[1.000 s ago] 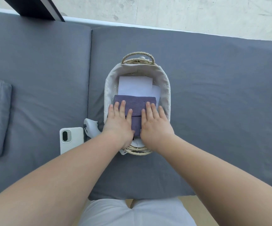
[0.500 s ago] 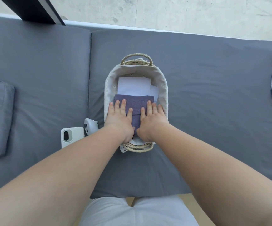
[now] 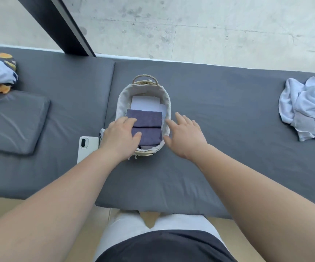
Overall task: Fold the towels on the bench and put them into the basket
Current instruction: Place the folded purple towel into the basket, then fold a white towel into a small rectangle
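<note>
- The basket [image 3: 119, 104] sits mid-bench [image 3: 228, 114]. Inside, a folded purple towel [image 3: 149, 118] lies over folded white towels [image 3: 145, 103].
- My left hand [image 3: 120, 137] rests on the purple towel's near-left part, fingers loose.
- My right hand [image 3: 185, 137] is just right of the basket, fingers spread, holding nothing.
- A crumpled towel [image 3: 307, 110] lies at the far right.

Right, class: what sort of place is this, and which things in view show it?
Probably a home or spa-like lounge corner: a grey cushioned bench, a lined wicker basket holding folded towels, and a crumpled white towel waiting.
</note>
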Available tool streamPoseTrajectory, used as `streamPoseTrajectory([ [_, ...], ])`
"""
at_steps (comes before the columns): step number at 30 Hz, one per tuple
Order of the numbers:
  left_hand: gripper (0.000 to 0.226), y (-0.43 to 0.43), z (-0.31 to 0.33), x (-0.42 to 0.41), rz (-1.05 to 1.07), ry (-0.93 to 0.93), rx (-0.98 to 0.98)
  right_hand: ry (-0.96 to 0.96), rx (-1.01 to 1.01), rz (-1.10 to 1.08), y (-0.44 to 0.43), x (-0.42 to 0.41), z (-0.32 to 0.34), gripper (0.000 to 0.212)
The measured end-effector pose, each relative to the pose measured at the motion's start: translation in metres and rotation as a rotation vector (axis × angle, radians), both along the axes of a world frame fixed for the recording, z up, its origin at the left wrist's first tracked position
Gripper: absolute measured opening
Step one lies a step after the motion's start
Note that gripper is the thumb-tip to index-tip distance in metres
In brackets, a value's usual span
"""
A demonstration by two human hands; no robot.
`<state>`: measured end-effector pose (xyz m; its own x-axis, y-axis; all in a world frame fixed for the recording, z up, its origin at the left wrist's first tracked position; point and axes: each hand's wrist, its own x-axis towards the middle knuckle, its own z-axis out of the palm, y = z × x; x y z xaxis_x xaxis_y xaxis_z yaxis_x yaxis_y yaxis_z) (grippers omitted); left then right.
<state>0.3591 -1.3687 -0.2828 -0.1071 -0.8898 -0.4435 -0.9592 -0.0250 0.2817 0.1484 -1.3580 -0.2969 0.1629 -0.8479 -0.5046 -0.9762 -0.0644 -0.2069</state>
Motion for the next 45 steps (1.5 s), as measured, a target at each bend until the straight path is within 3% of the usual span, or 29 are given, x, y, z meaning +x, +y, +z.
streamPoseTrajectory([
  [9, 0.059, 0.065, 0.035, -0.046, -0.103, -0.030, -0.096, 0.130, 0.037, -0.152, 0.102, -0.087, 0.034, 0.066],
  [17, 0.065, 0.127, 0.026, -0.111, -0.259, 0.013, 0.026, 0.106, 0.075, -0.415, 0.211, -0.159, 0.051, 0.068],
  [23, 0.062, 0.149, 0.030, -0.210, -0.372, 0.040, 0.002, 0.085, 0.078, -0.649, 0.277, -0.264, 0.046, 0.068],
  [28, 0.062, 0.170, 0.021, -0.343, -0.409, 0.042, -0.003, 0.048, 0.054, -0.744, 0.316, -0.389, 0.029, 0.067],
  [36, 0.060, 0.210, 0.019, -0.539, -0.354, 0.029, 0.085, 0.028, 0.090, -0.665, 0.318, -0.589, 0.034, 0.067],
  [45, 0.061, 0.154, -0.005, -0.653, -0.387, 0.047, 0.092, 0.062, 0.167, -0.596, 0.252, -0.688, 0.010, 0.066],
])
